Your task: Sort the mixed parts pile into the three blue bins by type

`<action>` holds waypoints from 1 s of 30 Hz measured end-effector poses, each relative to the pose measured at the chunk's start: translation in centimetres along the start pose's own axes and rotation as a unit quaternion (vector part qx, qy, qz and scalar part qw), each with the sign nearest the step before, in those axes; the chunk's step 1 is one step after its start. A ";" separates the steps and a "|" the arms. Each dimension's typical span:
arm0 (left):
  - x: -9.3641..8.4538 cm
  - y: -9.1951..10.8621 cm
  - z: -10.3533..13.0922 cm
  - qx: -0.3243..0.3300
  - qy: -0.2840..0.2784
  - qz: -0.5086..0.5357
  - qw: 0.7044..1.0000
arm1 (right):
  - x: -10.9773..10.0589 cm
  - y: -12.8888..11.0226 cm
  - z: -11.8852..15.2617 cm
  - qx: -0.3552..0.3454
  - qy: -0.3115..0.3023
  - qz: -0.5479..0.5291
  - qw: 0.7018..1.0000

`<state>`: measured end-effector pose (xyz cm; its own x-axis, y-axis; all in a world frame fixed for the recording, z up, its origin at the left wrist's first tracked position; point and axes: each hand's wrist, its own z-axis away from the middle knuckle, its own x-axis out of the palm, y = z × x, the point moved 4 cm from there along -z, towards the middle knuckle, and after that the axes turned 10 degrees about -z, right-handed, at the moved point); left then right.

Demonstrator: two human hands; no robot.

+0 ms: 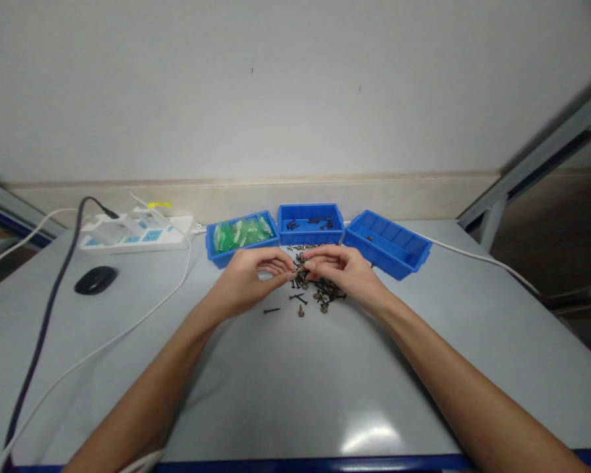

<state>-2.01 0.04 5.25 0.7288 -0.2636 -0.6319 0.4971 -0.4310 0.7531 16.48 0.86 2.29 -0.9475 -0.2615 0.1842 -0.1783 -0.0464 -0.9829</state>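
Observation:
My left hand (253, 279) and my right hand (342, 268) meet over a pile of mixed screws (324, 289) on the grey table. Thumb and fingers of each hand are pinched, with a small piece between the two pinches, too small to make out. Several dark screws and brass-coloured ones lie under and around the fingertips. A single dark screw (271, 311) lies apart, below my left hand, and a brass-coloured screw (301, 311) is nearer the front. Behind the hands, a blue bin (310, 236) holds some dark screws.
A blue bin (220, 259) with green bags stands at the left, and another blue bin (389, 263) with a small brass-coloured piece at the right. A power strip (177, 240), a black mouse (96, 280) and cables lie further left. A wall rises behind.

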 end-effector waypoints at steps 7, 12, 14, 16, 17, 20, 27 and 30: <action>0.8 -0.6 0.0 -0.051 0.011 0.106 0.993 | 0.7 0.4 0.4 0.047 -0.068 -0.062 0.995; 1.1 -0.7 -0.1 -0.055 0.017 0.108 0.993 | 0.8 0.7 0.4 0.064 -0.055 -0.101 0.991; 0.8 -0.5 -0.1 -0.030 0.025 0.050 0.998 | 0.5 0.7 0.3 0.058 -0.016 -0.109 0.992; 0.3 -0.2 0.0 0.003 0.004 -0.050 0.999 | -0.3 0.4 0.0 0.024 0.057 -0.120 0.991; 0.2 -0.1 0.1 0.020 -0.023 -0.100 0.995 | -0.8 0.1 -0.1 -0.006 0.106 -0.126 0.986; -0.1 -0.4 0.5 0.044 -0.103 -0.202 0.973 | -2.8 -1.0 0.2 -0.109 0.262 -0.133 0.950; -0.2 -1.2 1.3 -0.008 -0.191 -0.226 0.955 | -4.6 -2.0 1.0 -0.163 0.381 -0.174 0.893; -0.1 -0.9 1.3 -0.011 -0.202 -0.220 0.954 | -3.9 -2.0 0.8 -0.178 0.342 -0.135 0.913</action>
<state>-3.14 -0.64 4.45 0.2084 -0.3745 -0.9035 0.7262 -0.5595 0.3994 20.78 1.18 3.51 -0.7789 0.3814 0.4978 -0.3897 0.3275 -0.8607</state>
